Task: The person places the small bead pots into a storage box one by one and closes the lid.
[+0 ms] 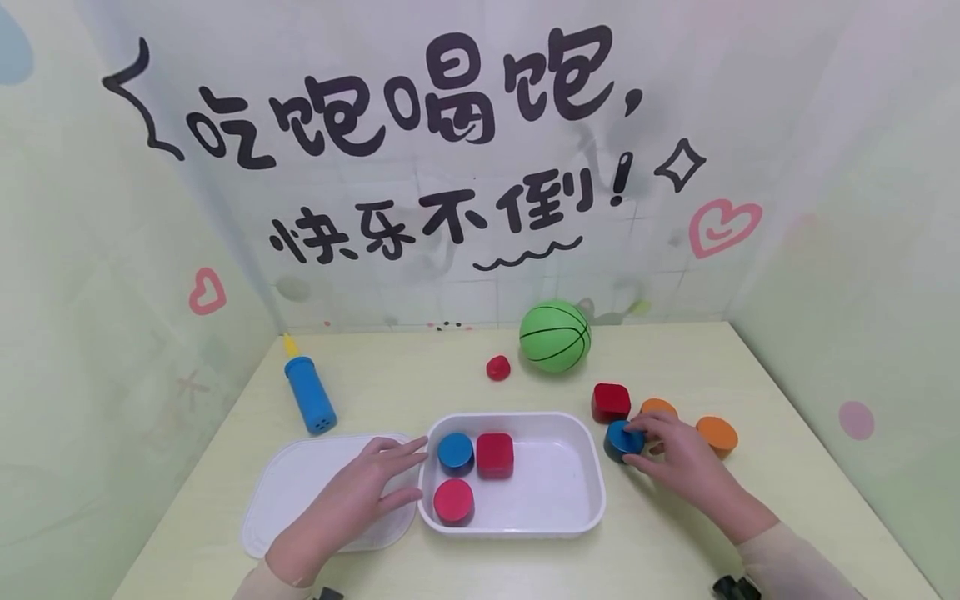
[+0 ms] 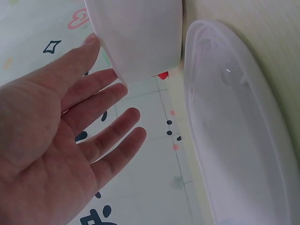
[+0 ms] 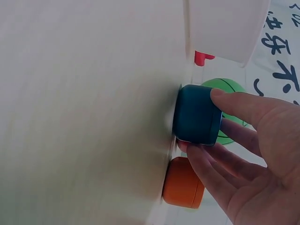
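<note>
Pale sleeves (image 1: 798, 562) right up front. Left hand (image 1: 356, 492) is just chilling, fingers loosely spread by the white box's (image 1: 555, 492) rim. Right hand (image 1: 686, 458) has a blue round block (image 1: 617, 446) pinched, just right of that box, near a red block (image 1: 611, 402).

- Your table (image 1: 390, 383): pale yellowish top.
- Back wall (image 1: 420, 308): stands beyond the table's far edge; whitish, faintly creased, bearing two rows of dark Chinese lettering (image 1: 453, 83).
- Left wall (image 1: 75, 333): pale green-white; you have a pink heart (image 1: 207, 291) above the table's far left corner.
- Right wall (image 1: 862, 292): similar, mauve spot (image 1: 857, 420) beside the table's right edge.
- Light: soft, diffuse.
</note>
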A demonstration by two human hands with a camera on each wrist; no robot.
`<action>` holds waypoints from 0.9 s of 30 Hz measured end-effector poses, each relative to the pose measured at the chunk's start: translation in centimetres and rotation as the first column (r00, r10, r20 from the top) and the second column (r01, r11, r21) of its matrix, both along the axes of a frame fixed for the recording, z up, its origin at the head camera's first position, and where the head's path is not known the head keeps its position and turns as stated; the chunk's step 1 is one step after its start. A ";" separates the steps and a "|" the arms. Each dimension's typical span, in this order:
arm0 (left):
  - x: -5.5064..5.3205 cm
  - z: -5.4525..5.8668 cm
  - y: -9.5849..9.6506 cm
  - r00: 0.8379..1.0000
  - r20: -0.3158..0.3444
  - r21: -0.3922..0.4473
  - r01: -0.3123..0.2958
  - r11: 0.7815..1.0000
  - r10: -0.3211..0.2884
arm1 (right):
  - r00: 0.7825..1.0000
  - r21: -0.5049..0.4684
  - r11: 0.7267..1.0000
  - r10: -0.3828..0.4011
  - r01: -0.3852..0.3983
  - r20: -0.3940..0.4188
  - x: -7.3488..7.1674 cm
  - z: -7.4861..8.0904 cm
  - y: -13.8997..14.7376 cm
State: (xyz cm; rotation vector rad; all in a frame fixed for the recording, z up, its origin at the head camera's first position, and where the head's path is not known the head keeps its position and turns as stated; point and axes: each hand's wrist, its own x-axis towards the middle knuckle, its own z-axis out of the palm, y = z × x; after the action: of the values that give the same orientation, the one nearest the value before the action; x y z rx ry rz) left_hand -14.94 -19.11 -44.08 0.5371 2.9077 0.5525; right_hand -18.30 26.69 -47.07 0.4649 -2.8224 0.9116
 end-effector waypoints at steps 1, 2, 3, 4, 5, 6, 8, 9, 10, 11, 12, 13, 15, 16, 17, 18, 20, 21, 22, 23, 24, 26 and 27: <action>0.0 0.0 0.0 1.000 -0.001 -0.001 0.000 1.000 0.000 | 1.000 0.004 1.000 -0.003 0.003 0.004 -0.1 -0.1 0.0; 0.0 0.0 0.0 1.000 -0.001 -0.001 0.001 1.000 -0.001 | 1.000 0.010 1.000 -0.007 0.007 0.006 -0.1 -0.1 0.0; 0.0 -0.1 0.0 1.000 0.000 0.000 0.000 1.000 0.000 | 1.000 0.015 1.000 -0.011 0.011 0.007 -0.1 -0.2 0.0; 0.0 -0.1 0.0 1.000 0.000 0.001 0.001 1.000 -0.001 | 1.000 0.018 1.000 -0.015 0.015 0.008 -0.2 -0.2 0.0; 0.0 -0.1 0.0 1.000 0.000 0.001 0.001 1.000 -0.001 | 1.000 0.020 1.000 -0.018 0.018 0.009 -0.2 -0.2 0.0; 0.0 0.0 0.0 1.000 0.000 0.000 0.000 1.000 0.000 | 1.000 0.021 1.000 -0.021 0.020 0.010 -0.2 -0.2 0.0; 0.0 0.0 0.1 1.000 0.003 0.000 -0.003 1.000 0.003 | 1.000 0.027 0.999 -0.026 0.026 0.011 -0.2 -0.2 0.0; 0.0 0.0 0.1 1.000 0.004 0.001 -0.004 1.000 0.004 | 1.000 0.026 0.999 -0.028 0.027 0.014 -0.1 -0.2 0.0; 0.0 0.1 0.1 1.000 0.006 0.002 -0.004 1.000 0.004 | 0.999 0.025 0.999 -0.030 0.030 0.015 -0.1 -0.2 0.0; 0.1 0.1 0.1 1.000 0.006 0.002 -0.004 1.000 0.004 | 0.999 0.023 0.999 -0.031 0.031 0.017 0.0 -0.1 0.0; 0.1 0.1 0.1 1.000 0.005 0.001 -0.004 1.000 0.004 | 0.999 0.021 0.999 -0.031 0.030 0.018 0.1 -0.1 0.0; 0.1 0.1 0.1 1.000 0.006 0.000 -0.004 1.000 0.004 | 0.999 0.017 0.999 -0.029 0.029 0.016 0.2 0.0 -0.1; 0.1 0.2 0.1 1.000 0.001 -0.005 -0.002 1.000 0.002 | 1.000 0.005 1.000 -0.026 0.026 0.010 0.4 0.2 -0.1; 0.1 0.2 0.1 1.000 -0.003 -0.006 0.001 1.000 -0.001 | 1.000 0.001 1.000 -0.026 0.026 0.005 0.6 0.3 -0.1; 0.1 0.2 0.1 1.000 -0.006 -0.008 0.003 1.000 -0.003 | 1.000 0.001 1.000 -0.024 0.024 0.001 0.7 0.4 -0.1; 0.1 0.2 0.0 1.000 -0.008 -0.010 0.004 1.000 -0.004 | 1.000 -0.002 1.000 -0.023 0.023 -0.004 0.9 0.6 -0.1; 0.1 0.2 0.0 1.000 -0.011 -0.012 0.005 1.000 -0.006 | 1.000 -0.001 1.000 -0.026 0.026 -0.009 1.2 1.1 0.0; 0.1 0.2 0.0 1.000 -0.012 -0.012 0.006 1.000 -0.006 | 1.000 -0.001 1.000 -0.027 0.027 -0.010 1.4 1.4 0.0; 0.1 0.2 0.1 1.000 -0.013 -0.012 0.006 1.000 -0.006 | 1.000 0.000 1.000 -0.028 0.028 -0.015 1.5 1.7 0.0; 0.1 0.2 0.1 1.000 -0.013 -0.013 0.007 1.000 -0.007 | 0.999 0.001 1.000 -0.029 0.029 -0.021 1.7 2.1 -0.1; 0.1 0.2 0.1 1.000 -0.013 -0.013 0.007 1.000 -0.007 | 0.999 -0.004 1.000 -0.027 0.027 -0.028 1.8 2.5 -0.1; 0.1 0.2 0.1 1.000 -0.013 -0.012 0.008 1.000 -0.008 | 0.998 -0.010 1.000 -0.022 0.022 -0.058 2.1 3.2 -0.2; 0.1 0.2 0.1 1.000 -0.013 -0.012 0.008 1.000 -0.008 | 0.997 -0.015 1.000 -0.019 0.018 -0.081 2.3 3.5 -0.3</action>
State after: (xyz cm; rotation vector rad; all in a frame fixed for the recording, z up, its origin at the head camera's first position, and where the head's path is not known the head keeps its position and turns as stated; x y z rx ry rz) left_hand -14.87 -19.04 -43.90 0.5530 2.9174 0.5328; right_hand -16.01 26.37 -43.52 0.4619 -2.7412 0.8877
